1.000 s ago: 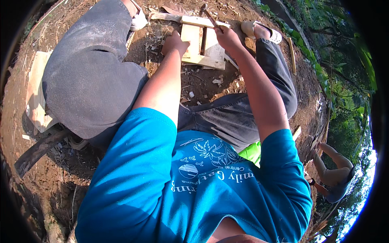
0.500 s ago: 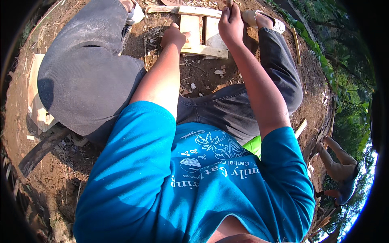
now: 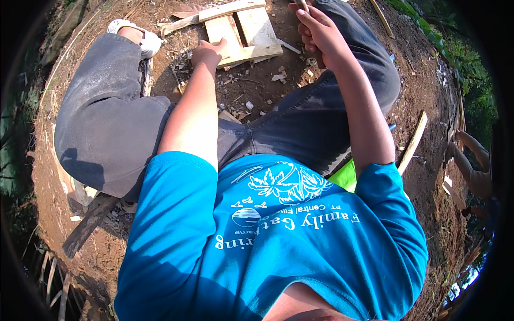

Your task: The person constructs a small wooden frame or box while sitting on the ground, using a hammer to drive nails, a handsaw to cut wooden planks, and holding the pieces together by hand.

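Observation:
Between my legs lies a small wooden panel (image 3: 216, 29) made of pale boards joined by crosspieces, with a dark gap between two boards. My left hand (image 3: 208, 53) is at its near left corner, thumb lying over the board and the other fingers curled by its edge. To the right of the panel, my right hand (image 3: 322, 36) is raised and wrapped around a wooden handle (image 3: 303, 5). Whatever the handle belongs to is beyond the top of the picture.
Wood chips (image 3: 279, 76) litter the brown soil. Loose wooden strips (image 3: 413, 142) lie at the right, a dark log (image 3: 91, 224) at the lower left. My bent legs flank the panel. Another person (image 3: 474, 166) is at the far right, near green plants.
The view has swung, so the panel shows further left. My right hand with the handle is now farther from the panel, while my left hand stays at its left side.

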A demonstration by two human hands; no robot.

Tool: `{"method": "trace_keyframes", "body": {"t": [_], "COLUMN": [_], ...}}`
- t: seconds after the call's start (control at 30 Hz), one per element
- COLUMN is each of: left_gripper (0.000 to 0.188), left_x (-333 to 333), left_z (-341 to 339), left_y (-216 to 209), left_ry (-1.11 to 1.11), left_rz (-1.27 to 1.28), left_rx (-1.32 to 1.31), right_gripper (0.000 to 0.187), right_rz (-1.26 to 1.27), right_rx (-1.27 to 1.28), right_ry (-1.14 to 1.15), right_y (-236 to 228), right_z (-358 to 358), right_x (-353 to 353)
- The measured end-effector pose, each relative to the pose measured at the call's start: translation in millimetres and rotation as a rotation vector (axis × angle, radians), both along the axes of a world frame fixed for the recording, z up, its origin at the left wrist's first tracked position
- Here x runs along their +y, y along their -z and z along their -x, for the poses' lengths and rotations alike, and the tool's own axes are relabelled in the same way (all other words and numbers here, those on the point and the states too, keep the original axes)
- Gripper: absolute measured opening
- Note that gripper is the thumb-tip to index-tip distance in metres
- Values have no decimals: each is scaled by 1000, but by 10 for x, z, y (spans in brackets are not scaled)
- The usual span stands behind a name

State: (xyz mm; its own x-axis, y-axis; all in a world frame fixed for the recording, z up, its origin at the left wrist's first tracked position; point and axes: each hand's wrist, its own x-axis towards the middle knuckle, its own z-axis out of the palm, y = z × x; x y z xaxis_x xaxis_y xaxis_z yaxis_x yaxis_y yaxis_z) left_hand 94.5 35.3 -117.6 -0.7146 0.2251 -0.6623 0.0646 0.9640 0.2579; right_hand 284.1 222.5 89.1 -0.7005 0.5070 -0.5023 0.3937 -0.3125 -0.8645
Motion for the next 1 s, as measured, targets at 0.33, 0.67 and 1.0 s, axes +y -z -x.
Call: {"method": "trace_keyframes", "body": {"t": [0.33,0.67,1.0], "left_gripper": [51,30,47], "left_x": [-77,346,41], "left_z": [191,427,892], "left_y": [153,-862,-683], "left_ry": [-650,-309,-460], "left_rz": [-637,-989,-900], "left_rx": [-611,-350,160], "right_gripper": [31,34,32], "right_rz": [22,-159,-405], "right_rx": [-22,-80,-129], "right_ry": [188,39,-25], "right_y": [351,576,836], "right_z": [-121,-170,-27], "right_x": [-63,-143,-498]}}
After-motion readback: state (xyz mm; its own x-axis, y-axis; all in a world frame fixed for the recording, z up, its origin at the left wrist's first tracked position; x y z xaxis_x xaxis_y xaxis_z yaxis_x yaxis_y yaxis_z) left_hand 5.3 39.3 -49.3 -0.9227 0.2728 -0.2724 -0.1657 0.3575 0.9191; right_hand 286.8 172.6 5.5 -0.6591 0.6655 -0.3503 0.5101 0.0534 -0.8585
